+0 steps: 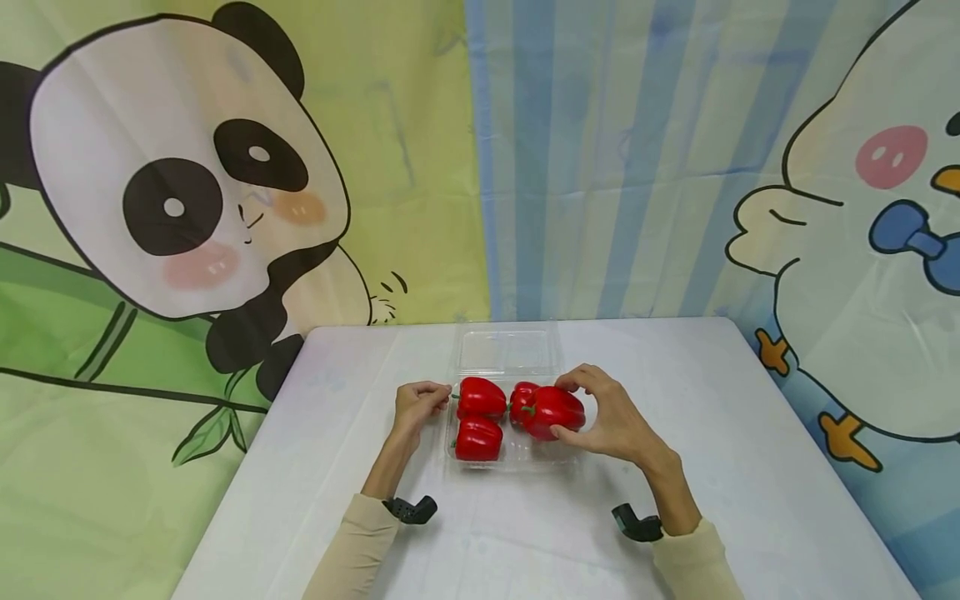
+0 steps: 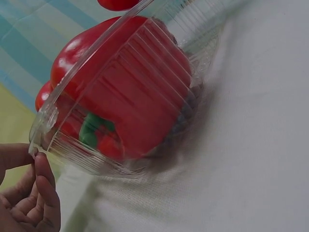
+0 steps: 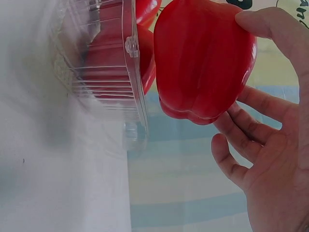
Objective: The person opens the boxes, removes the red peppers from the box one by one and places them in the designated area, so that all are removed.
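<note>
My right hand (image 1: 611, 421) grips a red bell pepper (image 1: 557, 412) between thumb and fingers. In the right wrist view this held pepper (image 3: 205, 60) hangs above the rim of a clear plastic clamshell box (image 3: 108, 82). With thumb and fingertip, my left hand (image 1: 418, 407) pinches the left rim of the clear box (image 1: 517, 454); the left wrist view shows the pinch at the box's corner (image 2: 46, 123). Two red peppers lie in the left half of the box, one behind (image 1: 482, 397) and one in front (image 1: 478, 439). Another red pepper (image 1: 522, 392) sits at the back right, partly hidden by the held one.
The box's clear lid (image 1: 507, 348) lies folded back behind it, toward the table's far edge. A white cloth covers the table (image 1: 360, 367). Printed curtains with a panda (image 1: 187, 167) and a white bird (image 1: 885, 317) hang behind the table.
</note>
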{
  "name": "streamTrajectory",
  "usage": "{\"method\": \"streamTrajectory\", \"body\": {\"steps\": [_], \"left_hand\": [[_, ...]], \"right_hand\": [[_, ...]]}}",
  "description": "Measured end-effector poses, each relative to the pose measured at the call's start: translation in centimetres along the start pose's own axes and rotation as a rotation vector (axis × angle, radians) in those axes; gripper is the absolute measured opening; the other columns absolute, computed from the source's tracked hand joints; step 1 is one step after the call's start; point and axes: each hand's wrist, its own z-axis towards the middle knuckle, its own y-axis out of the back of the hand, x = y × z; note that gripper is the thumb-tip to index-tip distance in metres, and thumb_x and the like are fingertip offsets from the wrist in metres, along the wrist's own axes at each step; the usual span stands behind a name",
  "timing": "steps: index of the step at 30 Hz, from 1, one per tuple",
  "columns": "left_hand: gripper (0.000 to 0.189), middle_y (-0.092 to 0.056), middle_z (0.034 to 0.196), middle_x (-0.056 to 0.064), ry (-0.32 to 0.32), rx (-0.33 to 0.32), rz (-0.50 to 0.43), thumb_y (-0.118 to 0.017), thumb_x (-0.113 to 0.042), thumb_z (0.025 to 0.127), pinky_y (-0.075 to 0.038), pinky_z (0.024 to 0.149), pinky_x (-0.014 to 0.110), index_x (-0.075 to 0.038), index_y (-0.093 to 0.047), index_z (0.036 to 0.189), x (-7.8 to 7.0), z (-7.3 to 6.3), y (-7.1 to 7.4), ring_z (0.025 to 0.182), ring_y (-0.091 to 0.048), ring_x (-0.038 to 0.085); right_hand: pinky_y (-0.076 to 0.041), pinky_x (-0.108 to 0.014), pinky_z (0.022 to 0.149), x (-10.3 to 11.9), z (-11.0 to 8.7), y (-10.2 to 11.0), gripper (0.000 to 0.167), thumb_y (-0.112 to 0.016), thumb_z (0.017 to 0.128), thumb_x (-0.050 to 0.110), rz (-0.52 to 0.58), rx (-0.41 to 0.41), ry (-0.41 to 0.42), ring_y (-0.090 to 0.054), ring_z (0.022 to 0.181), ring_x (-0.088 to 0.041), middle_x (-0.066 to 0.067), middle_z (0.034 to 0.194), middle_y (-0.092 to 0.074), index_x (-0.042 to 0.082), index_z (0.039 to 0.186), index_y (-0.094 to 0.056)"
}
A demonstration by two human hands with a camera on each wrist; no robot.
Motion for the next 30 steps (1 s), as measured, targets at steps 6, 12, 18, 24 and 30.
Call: {"method": "streamTrajectory", "body": {"steps": [6, 12, 18, 24, 30], "left_hand": [[0.021, -0.071, 0.070, -0.003, -0.005, 0.007, 0.000, -0.080, -0.009, 0.098, -0.054, 0.062, 0.019, 0.011, -0.078, 0.100, 0.1, 0.0, 0.0, 0.063, -0.064, 0.007], [0.019, -0.071, 0.069, -0.003, -0.003, 0.005, -0.004, -0.080, -0.009, 0.097, -0.055, 0.062, 0.020, 0.010, -0.078, 0.098, -0.1, -0.1, -0.1, 0.062, -0.063, 0.007], [0.019, -0.072, 0.070, -0.003, -0.002, 0.009, -0.009, -0.080, -0.010, 0.097, -0.055, 0.063, 0.020, 0.010, -0.079, 0.098, -0.2, -0.2, 0.0, 0.062, -0.063, 0.006], [0.019, -0.071, 0.071, -0.002, 0.002, 0.001, 0.003, -0.080, -0.010, 0.098, -0.055, 0.063, 0.020, 0.009, -0.078, 0.097, -0.1, -0.2, 0.1, 0.063, -0.063, 0.008], [0.019, -0.072, 0.071, -0.002, -0.006, 0.011, -0.001, -0.080, -0.010, 0.098, -0.056, 0.063, 0.021, 0.009, -0.078, 0.097, -0.2, -0.1, 0.1, 0.063, -0.063, 0.008]], "right_hand": [[-0.062, -0.040, 0.089, -0.2, 0.1, 0.5, 0.055, -0.097, 0.074, 0.033, -0.003, -0.002, 0.001, -0.066, 0.107, -0.013, 0.005, 0.118, -0.073, 0.019, 0.122, -0.073], [-0.061, -0.040, 0.089, -0.6, 0.3, 1.4, 0.055, -0.098, 0.074, 0.029, -0.011, -0.027, -0.006, -0.066, 0.107, -0.013, 0.005, 0.117, -0.073, 0.019, 0.122, -0.073], [-0.061, -0.041, 0.089, -1.0, 0.3, 2.1, 0.054, -0.098, 0.075, 0.028, -0.011, -0.032, -0.015, -0.066, 0.107, -0.014, 0.004, 0.117, -0.074, 0.019, 0.122, -0.072], [-0.060, -0.041, 0.088, -1.5, 0.3, 2.4, 0.055, -0.098, 0.074, 0.029, -0.013, -0.046, -0.028, -0.067, 0.106, -0.015, 0.003, 0.117, -0.074, 0.018, 0.122, -0.073], [-0.059, -0.040, 0.088, -2.0, 0.4, 2.9, 0.056, -0.098, 0.074, 0.027, -0.019, -0.060, -0.031, -0.067, 0.107, -0.017, 0.001, 0.117, -0.075, 0.016, 0.122, -0.073]]}}
